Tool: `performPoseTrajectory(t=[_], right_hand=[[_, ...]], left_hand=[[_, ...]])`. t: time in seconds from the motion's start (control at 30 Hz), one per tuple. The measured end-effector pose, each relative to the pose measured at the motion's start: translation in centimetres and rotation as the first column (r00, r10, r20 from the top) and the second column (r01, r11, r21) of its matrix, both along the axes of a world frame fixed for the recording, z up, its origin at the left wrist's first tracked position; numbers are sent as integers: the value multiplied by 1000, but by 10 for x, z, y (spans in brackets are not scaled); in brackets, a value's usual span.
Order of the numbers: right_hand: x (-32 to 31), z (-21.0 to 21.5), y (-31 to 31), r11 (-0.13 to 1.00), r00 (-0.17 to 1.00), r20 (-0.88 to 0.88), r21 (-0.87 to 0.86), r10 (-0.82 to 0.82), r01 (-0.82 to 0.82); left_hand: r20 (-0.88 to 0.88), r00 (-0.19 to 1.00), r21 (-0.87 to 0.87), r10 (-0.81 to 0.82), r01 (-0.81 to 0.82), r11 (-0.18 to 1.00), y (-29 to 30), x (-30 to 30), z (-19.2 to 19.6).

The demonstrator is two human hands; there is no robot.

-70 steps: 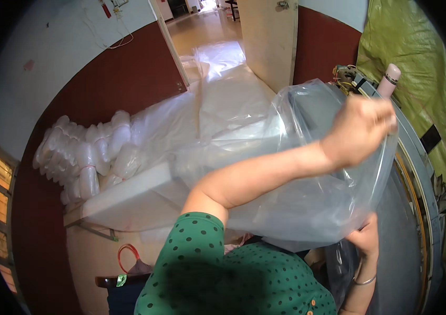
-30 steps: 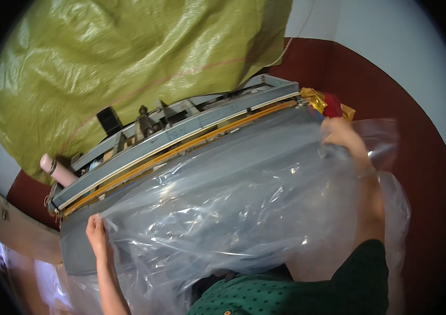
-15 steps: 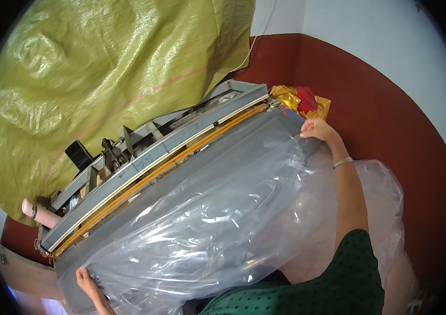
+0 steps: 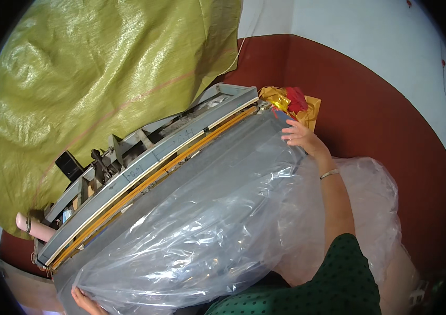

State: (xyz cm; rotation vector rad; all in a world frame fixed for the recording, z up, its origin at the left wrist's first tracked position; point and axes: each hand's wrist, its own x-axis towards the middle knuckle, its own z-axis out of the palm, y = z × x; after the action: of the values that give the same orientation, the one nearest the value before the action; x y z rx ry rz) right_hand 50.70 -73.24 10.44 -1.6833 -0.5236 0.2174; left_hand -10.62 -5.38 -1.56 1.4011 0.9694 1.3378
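Spreading across the grey counter [image 4: 128,226] from the centre toward 7 o'clock, our clear plastic film [image 4: 191,247] is thin, glossy and crinkled, with bright creases and a loose, puffed mass at 4 o'clock. Our left grip [image 4: 84,300] sits at 7 o'clock, at the film's edge; the lower border cuts it off, and we cannot tell whether it pinches. Our right grip [image 4: 300,139], between 2 and 3 o'clock, has its fingers spread over the film's far end. 1 smooth metal bangle [image 4: 329,174] circles that wrist, above our dotted green sleeve [image 4: 346,262].

Along the counter's far side, we see a hard grey metal frame [image 4: 143,164] running from 8 to 12 o'clock, walling off that edge, with an amber strip [image 4: 128,201] beside it. A black box [image 4: 69,166] leans at 9 o'clock; a rounded pink bottle [image 4: 38,229] tilts at 8. Wrinkled yellow-green sheeting [image 4: 102,68] hangs at 11. A crumpled gold-and-red bundle [image 4: 297,101] crowds the counter's end near 2 o'clock, just beside our right fingers. Our right forearm hides some film; a brown-red wall [image 4: 370,131] fills 3 o'clock.
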Motion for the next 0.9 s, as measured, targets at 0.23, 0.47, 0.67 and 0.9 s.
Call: performPoseTrajectory(t=[0.23,0.47,0.67,0.9], right_hand=[[45,-38,2,955,944,-150,-12,-294,295],[74,-60,56,866,870,347,-232,-351,442],[68,-57,78,945,953,4,-133,-302,300],[75,-66,66,936,938,-103,88,-332,341]], left_hand=[[37,999,-17,31,-30,999,2,-4,-4],[23,947,-12,320,-320,947,6,-21,-4],[67,937,10,344,-345,938,18,-38,-13],[-70,945,81,320,-314,946,15,-37,-18]])
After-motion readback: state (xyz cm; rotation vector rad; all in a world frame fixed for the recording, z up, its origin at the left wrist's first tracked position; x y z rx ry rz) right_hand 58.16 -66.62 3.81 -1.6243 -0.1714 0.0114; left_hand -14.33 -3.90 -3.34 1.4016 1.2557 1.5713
